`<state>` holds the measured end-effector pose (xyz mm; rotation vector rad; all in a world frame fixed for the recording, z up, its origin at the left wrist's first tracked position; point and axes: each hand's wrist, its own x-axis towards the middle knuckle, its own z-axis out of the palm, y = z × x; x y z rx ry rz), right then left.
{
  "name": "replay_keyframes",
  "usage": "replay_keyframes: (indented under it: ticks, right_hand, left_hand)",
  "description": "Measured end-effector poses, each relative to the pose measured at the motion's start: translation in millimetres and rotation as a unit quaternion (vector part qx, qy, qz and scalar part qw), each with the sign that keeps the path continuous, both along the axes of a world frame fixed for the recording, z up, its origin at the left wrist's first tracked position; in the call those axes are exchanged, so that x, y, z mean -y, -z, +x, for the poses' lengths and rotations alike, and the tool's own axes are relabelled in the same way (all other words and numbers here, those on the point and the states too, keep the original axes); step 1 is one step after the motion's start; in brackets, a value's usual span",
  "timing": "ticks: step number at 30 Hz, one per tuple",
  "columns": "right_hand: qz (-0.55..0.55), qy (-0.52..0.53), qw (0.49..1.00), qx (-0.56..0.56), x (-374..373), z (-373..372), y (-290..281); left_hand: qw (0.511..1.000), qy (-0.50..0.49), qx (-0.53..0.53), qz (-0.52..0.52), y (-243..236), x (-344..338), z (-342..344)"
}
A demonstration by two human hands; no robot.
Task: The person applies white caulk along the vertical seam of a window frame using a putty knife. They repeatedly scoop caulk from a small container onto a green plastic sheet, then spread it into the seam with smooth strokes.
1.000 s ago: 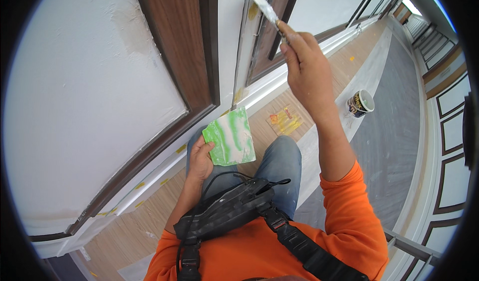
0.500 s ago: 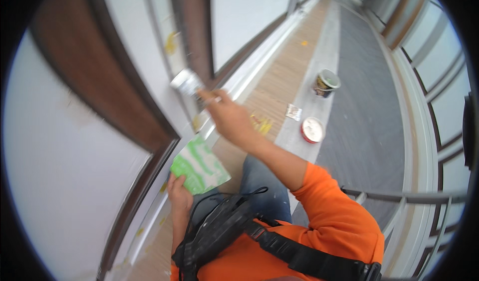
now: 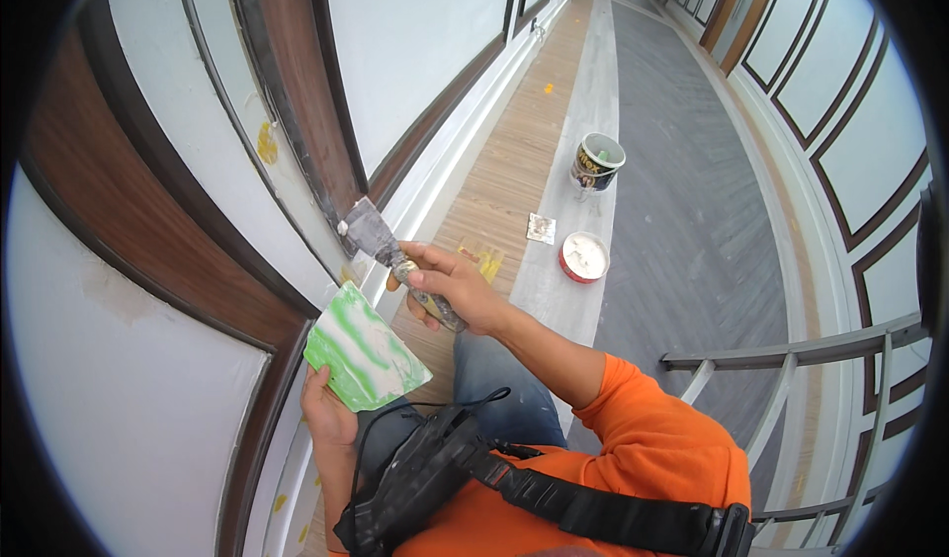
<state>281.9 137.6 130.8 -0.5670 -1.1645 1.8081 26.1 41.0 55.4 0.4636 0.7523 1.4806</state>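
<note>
My right hand (image 3: pixel 450 285) is closed round the handle of a putty knife (image 3: pixel 372 232), a worn tool with a flat grey blade. A small white dab clings to the blade's corner, close to the dark wood trim (image 3: pixel 297 73) of the wall. In my left hand (image 3: pixel 328 411) is a flat green board (image 3: pixel 364 351), streaked with white paste and tilted, gripped at its near left edge. The knife's blade is just above and apart from the board. Yellowish patches (image 3: pixel 267 143) mark the white strip between the trims.
An open red tub (image 3: pixel 583 257) of white paste stands on the floor to the right. Beyond it are a small paste-smeared square (image 3: pixel 541 228) and a dark bucket (image 3: pixel 597 162). A metal frame (image 3: pixel 791 355) rises at my right. White panelled walls line the corridor.
My right hand has lowered the putty knife from higher on the wall strip and turned it, so its blade now shows flat. The left hand still holds the board, slightly shifted in view.
</note>
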Motion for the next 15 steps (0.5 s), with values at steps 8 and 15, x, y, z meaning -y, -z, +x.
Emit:
replay_keyframes:
  ticks: [8, 15]
  right_hand:
    - [0.218, 0.113, 0.958, 0.147, -1, 24, 15]
    - [0.405, 0.146, 0.884, 0.184, 3, 9, 39]
  left_hand:
    - [0.998, 0.055, 0.043, -0.009, -48, -24, 13]
    - [0.997, 0.027, 0.070, 0.023, -53, -18, 19]
